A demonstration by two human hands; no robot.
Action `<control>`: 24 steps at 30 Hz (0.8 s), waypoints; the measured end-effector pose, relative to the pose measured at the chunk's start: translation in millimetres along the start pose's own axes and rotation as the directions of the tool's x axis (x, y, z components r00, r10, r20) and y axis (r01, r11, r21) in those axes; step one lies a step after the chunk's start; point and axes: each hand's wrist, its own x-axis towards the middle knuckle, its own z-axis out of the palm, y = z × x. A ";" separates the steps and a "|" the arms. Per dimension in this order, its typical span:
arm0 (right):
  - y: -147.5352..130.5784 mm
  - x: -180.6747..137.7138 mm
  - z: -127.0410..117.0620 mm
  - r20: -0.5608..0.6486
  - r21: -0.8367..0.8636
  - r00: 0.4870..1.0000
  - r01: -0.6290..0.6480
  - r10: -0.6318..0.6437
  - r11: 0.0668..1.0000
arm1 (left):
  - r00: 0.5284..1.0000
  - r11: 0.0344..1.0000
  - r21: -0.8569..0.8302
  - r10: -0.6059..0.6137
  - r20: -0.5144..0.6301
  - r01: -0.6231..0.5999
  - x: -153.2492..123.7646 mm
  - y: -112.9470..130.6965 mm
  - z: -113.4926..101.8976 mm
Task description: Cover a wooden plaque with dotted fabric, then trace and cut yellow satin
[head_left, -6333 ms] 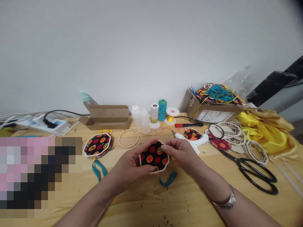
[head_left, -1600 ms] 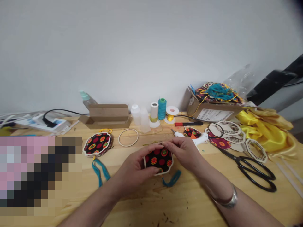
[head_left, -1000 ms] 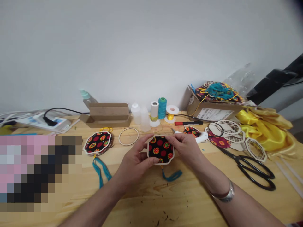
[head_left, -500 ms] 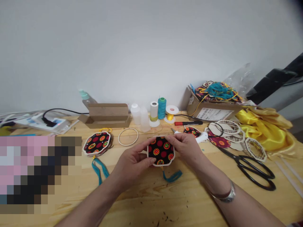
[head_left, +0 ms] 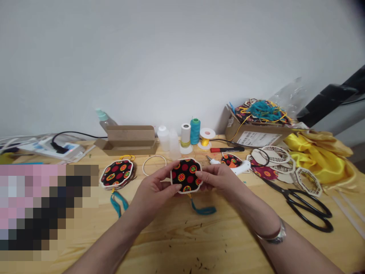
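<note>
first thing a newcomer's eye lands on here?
The black, red-dotted ornament, held up mid-frame between the left hand and right hand, teal tassel trailing onto the table. Then the yellow cloth far right, with black scissors in front of it.

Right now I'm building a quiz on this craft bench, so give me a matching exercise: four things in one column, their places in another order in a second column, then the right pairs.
Things:
1. fabric ornament
2. scissors
3. wooden ring
4. teal thread spool

Places:
A. flat on the table, left of the held piece
B. upright by the wall, between a white spool and a yellow one
C. between the left hand and right hand
D. on the table at the right, near yellow cloth

Pairs: 1-C, 2-D, 3-A, 4-B
</note>
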 end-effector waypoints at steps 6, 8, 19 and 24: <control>2.6 1.6 3.2 -0.060 0.056 0.998 -0.002 0.005 0.998 | 1.000 1.000 -0.013 0.007 -0.005 -0.007 -1.6 0.7 0.8; 2.0 1.8 4.4 -0.068 0.061 0.998 -0.010 0.014 0.998 | 1.000 1.000 -0.019 0.009 -0.003 -0.009 -2.2 1.0 1.1; -9.5 -2.2 11.9 -0.151 -0.032 0.985 0.075 -0.079 0.997 | 0.995 0.984 -0.163 0.065 -0.076 -0.076 1.7 -5.2 0.1; -6.6 -1.7 14.6 -0.192 -0.058 0.974 0.114 -0.123 0.992 | 0.994 0.969 -0.247 -0.058 -0.089 0.034 3.5 -8.6 0.2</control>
